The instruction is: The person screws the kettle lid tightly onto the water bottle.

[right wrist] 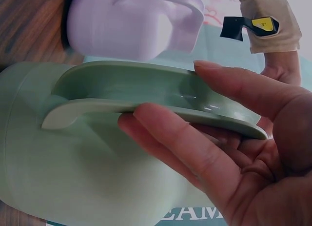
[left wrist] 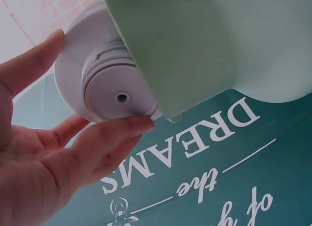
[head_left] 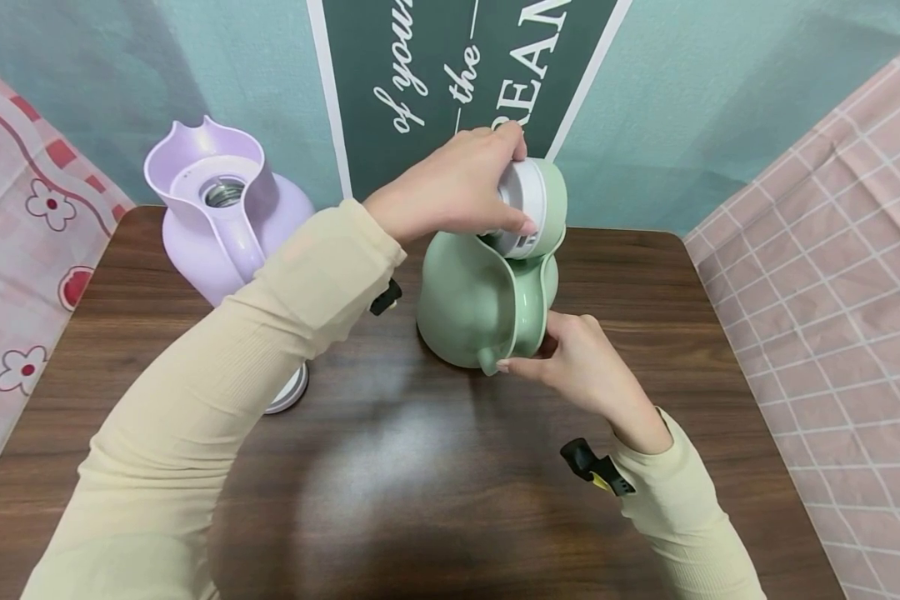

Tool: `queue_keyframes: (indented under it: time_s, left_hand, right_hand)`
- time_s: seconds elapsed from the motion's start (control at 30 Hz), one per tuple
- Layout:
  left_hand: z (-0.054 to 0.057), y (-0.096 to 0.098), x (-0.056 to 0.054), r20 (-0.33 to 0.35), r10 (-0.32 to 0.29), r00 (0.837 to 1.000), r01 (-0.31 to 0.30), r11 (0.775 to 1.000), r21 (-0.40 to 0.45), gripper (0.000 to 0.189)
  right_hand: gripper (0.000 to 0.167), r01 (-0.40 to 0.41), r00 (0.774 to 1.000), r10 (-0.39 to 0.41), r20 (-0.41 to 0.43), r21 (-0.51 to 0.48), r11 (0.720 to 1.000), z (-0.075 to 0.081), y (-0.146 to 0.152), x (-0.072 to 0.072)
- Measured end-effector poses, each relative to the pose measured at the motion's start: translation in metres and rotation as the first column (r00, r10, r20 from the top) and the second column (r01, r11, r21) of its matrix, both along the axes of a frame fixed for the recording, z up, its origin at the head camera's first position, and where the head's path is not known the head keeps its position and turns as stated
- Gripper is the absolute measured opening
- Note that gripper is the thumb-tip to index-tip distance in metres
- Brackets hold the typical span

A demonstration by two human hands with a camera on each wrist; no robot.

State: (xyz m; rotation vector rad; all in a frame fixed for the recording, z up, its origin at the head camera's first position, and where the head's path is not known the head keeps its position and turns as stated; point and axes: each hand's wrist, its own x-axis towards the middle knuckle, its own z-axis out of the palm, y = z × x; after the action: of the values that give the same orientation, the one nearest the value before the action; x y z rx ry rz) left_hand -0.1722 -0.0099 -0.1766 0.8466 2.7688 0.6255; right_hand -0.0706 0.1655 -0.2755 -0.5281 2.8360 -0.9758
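Observation:
A pale green thermos jug (head_left: 461, 304) stands on the table, its spout and mouth toward the back wall. Just above that mouth, my left hand (head_left: 468, 179) grips a round green-and-white stopper lid (head_left: 552, 204), tilted on its side. The left wrist view shows the lid's white underside with a small central hole (left wrist: 121, 97), between thumb and fingers. My right hand (head_left: 588, 362) holds the jug's handle (head_left: 528, 304), thumb on one side and fingers on the other, as the right wrist view (right wrist: 161, 109) shows. The jug's opening is partly hidden by the lid.
A lilac thermos jug (head_left: 187, 229) stands open at the back left, partly behind my left forearm. A white-rimmed round piece (head_left: 294, 396) shows beside that sleeve on the brown wooden table (head_left: 420, 508). A teal cloth with a dark lettered panel (head_left: 360, 92) hangs behind.

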Motion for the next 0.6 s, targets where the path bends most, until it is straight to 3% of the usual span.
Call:
queue_keyframes:
  time_s: [0.6]
  left_hand:
    - [0.0043,0.0078,-0.0062,0.022,-0.035,0.999,0.036,0.996,-0.086,0.065]
  right_hand:
    - [0.021,0.006,1.000,-0.006,0.000,0.005,1.000,0.0002,0.0002,-0.0005]
